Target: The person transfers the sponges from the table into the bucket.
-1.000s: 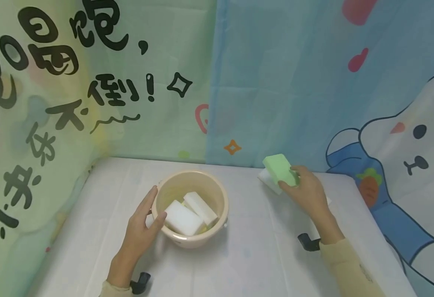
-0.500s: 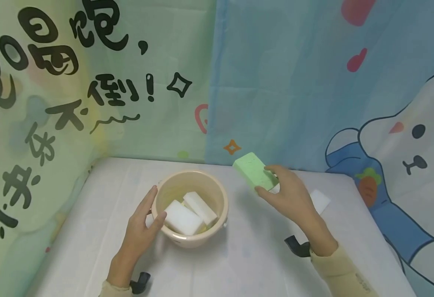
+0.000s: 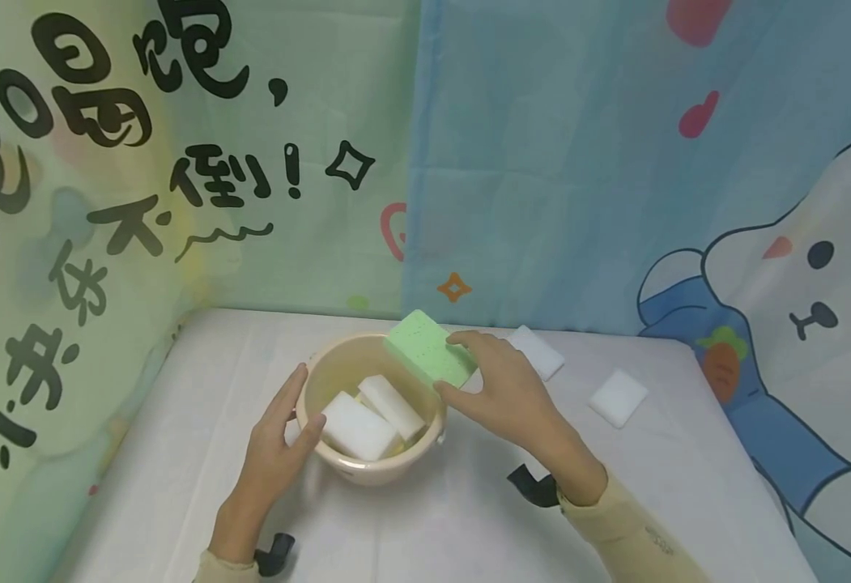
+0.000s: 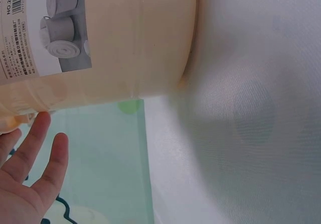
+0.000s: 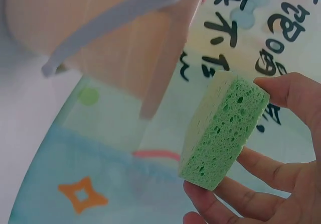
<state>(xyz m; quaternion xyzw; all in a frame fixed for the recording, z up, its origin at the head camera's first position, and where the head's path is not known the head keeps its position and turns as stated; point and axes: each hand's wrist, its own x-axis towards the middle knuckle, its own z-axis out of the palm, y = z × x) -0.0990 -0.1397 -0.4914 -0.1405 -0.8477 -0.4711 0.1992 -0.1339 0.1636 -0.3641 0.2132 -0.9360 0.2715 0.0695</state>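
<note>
My right hand pinches a green sponge between thumb and fingers, over the right rim of a cream bucket. In the right wrist view the sponge shows its porous side, with the thumb on one end and fingertips on the other. My left hand rests at the bucket's left side, thumb at the rim and fingers fairly straight. The left wrist view shows those fingers by the bucket wall. Inside the bucket lie two white sponge blocks, with a bit of yellow beneath them.
Two white sponge pieces lie on the white-covered table, right of the bucket; the farther white piece is near the back edge. Printed cloth hangs behind. A grey handle crosses the bucket's side.
My right hand has carried the green sponge left from the back right of the table to the bucket's rim, uncovering the white pieces there. The left hand and bucket have stayed put.
</note>
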